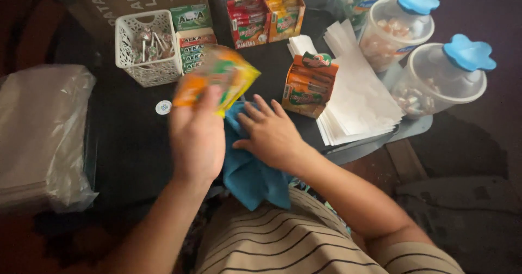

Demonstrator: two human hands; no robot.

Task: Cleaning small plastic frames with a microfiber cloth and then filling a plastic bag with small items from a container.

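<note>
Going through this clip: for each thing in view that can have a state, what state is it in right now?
Left hand: raised, gripping the blurred orange and yellow packet.
Right hand: flat, fingers spread on the blue cloth.
Blue cloth: crumpled at the table edge.
White lattice plastic basket: upright, holding lollipops.
Orange cardboard display box: upright, open at the top.
Two clear plastic jars with blue flower-shaped lids: lying tilted, lids on.
Stack of white paper sheets: fanned out.

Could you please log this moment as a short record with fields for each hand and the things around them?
left hand: holds up an orange-and-yellow packet, blurred
right hand: flat on a blue cloth
surface: dark table
beside right hand: orange carton, stack of white paper
far side: white basket of lollipops, two jars with blue lids
left edge: plastic-wrapped bundle
</note>
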